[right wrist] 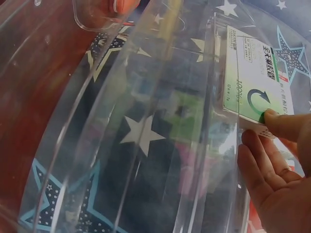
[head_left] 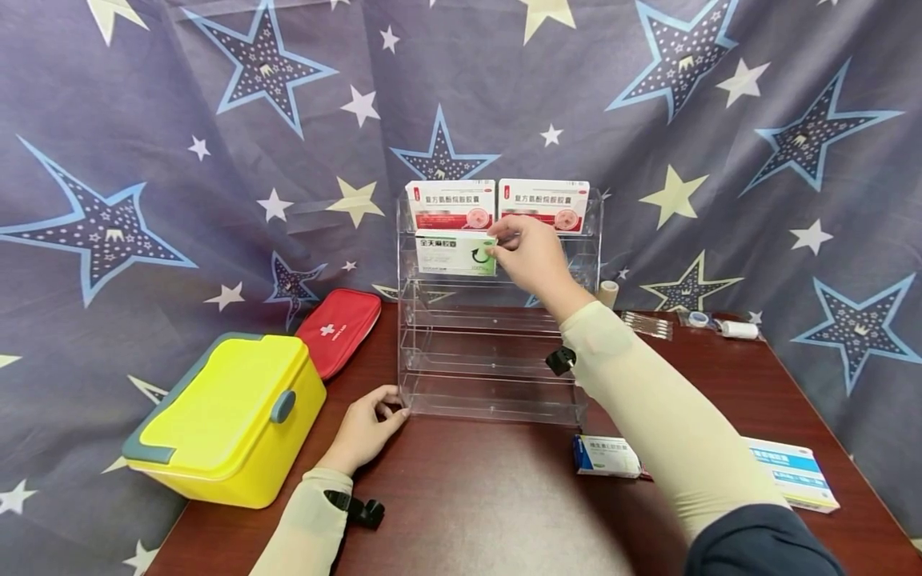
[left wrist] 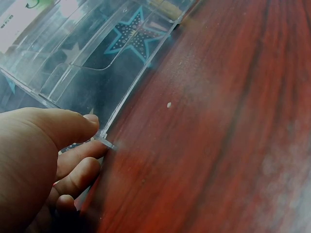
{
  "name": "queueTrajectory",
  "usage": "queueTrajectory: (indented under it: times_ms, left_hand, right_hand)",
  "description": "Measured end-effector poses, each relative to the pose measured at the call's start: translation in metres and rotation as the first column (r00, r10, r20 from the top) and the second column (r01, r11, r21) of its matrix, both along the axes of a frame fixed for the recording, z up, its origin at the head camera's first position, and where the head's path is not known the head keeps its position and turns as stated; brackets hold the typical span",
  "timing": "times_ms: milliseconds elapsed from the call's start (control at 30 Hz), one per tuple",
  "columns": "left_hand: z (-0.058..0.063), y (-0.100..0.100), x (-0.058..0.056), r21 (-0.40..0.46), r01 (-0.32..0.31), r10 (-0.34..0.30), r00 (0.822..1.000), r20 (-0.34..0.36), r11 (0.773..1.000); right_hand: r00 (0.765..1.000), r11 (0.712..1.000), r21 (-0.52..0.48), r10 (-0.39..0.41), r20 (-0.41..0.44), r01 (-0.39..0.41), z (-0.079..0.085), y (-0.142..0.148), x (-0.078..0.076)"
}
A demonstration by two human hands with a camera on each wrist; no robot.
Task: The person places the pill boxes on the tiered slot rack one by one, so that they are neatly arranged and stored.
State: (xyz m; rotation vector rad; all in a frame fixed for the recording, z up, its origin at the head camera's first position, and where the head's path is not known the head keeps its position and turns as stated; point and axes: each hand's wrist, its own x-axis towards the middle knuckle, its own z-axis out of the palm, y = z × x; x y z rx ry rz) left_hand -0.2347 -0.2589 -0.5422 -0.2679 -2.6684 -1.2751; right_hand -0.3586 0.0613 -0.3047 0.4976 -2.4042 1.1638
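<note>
A clear acrylic display rack (head_left: pixel 497 364) with stepped tiers stands on the table. My right hand (head_left: pixel 531 254) pinches the right end of a white-and-green medicine box (head_left: pixel 454 253), which sits at the left of the second tier from the top. In the right wrist view the thumb lies on the box's printed front (right wrist: pixel 250 73) and the other fingers are below its end. Down at the rack's lower left front corner, my left hand (head_left: pixel 366 428) grips the edge between thumb and fingers. Two red-and-white medicine boxes (head_left: pixel 452 204) (head_left: pixel 543 204) stand side by side on the top tier.
Left of the rack are a yellow lidded case (head_left: pixel 230 408) and a red first-aid pouch (head_left: pixel 338 332). A blue-and-white box (head_left: pixel 607 457) and a larger one (head_left: pixel 795 474) lie by the right forearm. Swab packs (head_left: pixel 647 325) and bandage rolls (head_left: pixel 738 329) lie at the back right.
</note>
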Motion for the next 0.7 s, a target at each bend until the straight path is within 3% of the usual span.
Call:
queueTrajectory:
  times_ms: [700]
  left_hand:
    - [-0.0005, 0.0002, -0.0011, -0.002, 0.007, -0.007, 1.0, -0.014, 1.0]
  right_hand:
    - [0.999, 0.998, 0.051, 0.045, 0.028, -0.046, -0.0054, -0.0035, 0.0003]
